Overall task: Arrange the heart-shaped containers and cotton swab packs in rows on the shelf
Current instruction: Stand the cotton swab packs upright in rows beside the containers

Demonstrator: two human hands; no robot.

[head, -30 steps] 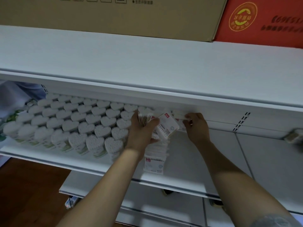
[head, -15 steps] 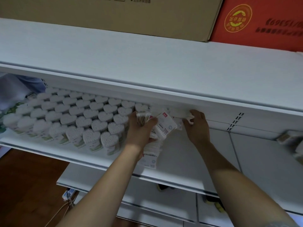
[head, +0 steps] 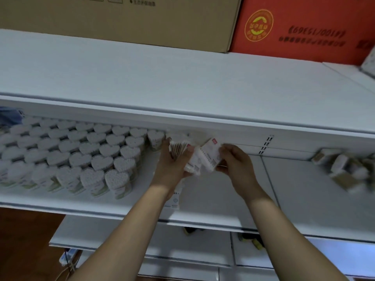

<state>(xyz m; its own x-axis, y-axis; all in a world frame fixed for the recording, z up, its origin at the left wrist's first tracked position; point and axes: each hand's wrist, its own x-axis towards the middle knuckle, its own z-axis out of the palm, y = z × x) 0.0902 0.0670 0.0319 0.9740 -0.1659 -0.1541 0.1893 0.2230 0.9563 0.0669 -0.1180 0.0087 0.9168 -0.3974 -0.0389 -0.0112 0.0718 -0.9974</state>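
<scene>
Several white heart-shaped containers (head: 101,161) stand in tight rows on the left half of the white shelf (head: 223,201). My left hand (head: 172,167) grips a bundle of cotton swab packs (head: 179,148) just right of the hearts. My right hand (head: 233,161) pinches one white cotton swab pack with a red logo (head: 211,157) from that bundle. More packs hang below my left hand, partly hidden by my wrist.
The upper shelf board (head: 182,88) overhangs and hides the back of the shelf. A brown carton (head: 121,21) and a red carton (head: 294,27) sit on top. Loose blurred packs (head: 345,171) lie at the far right. A lower shelf (head: 142,240) juts out beneath.
My right hand has come back from the rear of the shelf to the bundle and taken hold of a pack. The view has shifted, revealing loose packs at the right.
</scene>
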